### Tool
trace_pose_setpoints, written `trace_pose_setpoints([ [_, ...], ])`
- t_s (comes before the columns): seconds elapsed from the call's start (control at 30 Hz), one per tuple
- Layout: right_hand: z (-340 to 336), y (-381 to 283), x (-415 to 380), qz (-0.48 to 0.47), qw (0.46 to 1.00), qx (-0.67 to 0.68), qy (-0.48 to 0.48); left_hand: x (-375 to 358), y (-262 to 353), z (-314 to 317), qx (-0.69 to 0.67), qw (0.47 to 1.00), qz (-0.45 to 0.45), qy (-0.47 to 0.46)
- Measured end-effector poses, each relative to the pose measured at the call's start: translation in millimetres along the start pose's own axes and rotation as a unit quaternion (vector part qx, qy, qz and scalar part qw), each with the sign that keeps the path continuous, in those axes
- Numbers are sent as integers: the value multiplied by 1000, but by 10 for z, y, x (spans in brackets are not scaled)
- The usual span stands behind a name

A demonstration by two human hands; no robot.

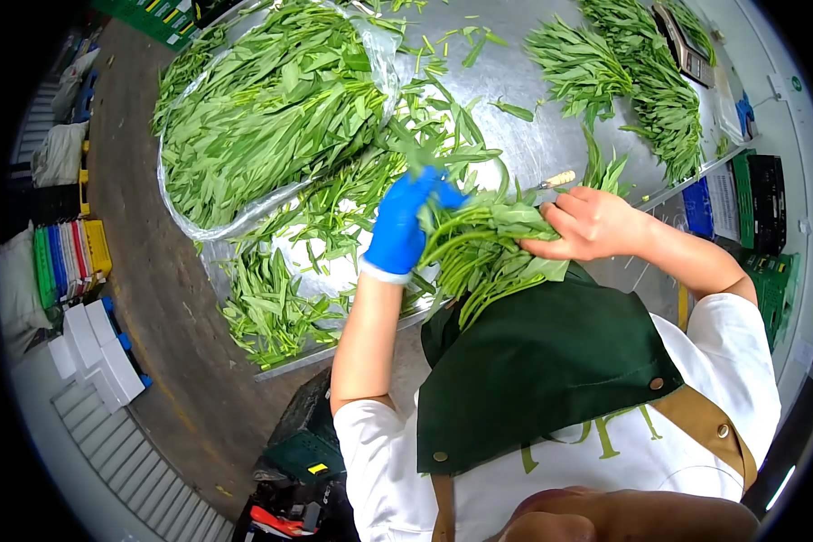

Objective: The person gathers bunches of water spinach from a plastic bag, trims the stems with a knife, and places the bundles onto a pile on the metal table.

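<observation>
My right hand (587, 224), bare, is closed around a bunch of long-leaved greens like water spinach (492, 248), held in front of my apron with the stems hanging toward me. On my left hand (399, 226) is a blue glove. Its fingers are curled at the left side of the bunch, and a blurred leafy sprig (415, 149) sticks out above them. Just beyond my right hand lies a wooden-handled tool (558, 180), probably a knife, its blade mostly hidden. Loose leaves and cut stems (334, 226) lie around my left hand.
A large clear plastic bag (190, 226) full of greens covers the table's left side. Bundled greens (664, 108) lie at the far right beside a dark-framed device (686, 45). The metal table (515, 72) carries scattered stems. Crates (307, 434) stand on the floor.
</observation>
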State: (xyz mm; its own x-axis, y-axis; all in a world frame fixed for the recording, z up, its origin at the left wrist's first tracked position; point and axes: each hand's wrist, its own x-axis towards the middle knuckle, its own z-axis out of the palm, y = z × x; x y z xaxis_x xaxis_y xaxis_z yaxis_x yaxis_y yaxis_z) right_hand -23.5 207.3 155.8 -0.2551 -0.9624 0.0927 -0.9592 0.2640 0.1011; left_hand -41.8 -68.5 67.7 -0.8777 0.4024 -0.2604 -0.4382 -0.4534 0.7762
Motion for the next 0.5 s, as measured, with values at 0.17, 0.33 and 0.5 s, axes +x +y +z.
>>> trace_pose_setpoints([
  [0.17,100,44,-190,130,985,109,-34,-146,-9,-509,-76,966,-28,248],
  [0.33,118,-11,-207,311,916,246,-59,-300,-387,-760,-68,991,-18,117],
  [0.5,252,-9,-114,454,741,490,-67,-269,-536,-319,37,976,-164,136],
])
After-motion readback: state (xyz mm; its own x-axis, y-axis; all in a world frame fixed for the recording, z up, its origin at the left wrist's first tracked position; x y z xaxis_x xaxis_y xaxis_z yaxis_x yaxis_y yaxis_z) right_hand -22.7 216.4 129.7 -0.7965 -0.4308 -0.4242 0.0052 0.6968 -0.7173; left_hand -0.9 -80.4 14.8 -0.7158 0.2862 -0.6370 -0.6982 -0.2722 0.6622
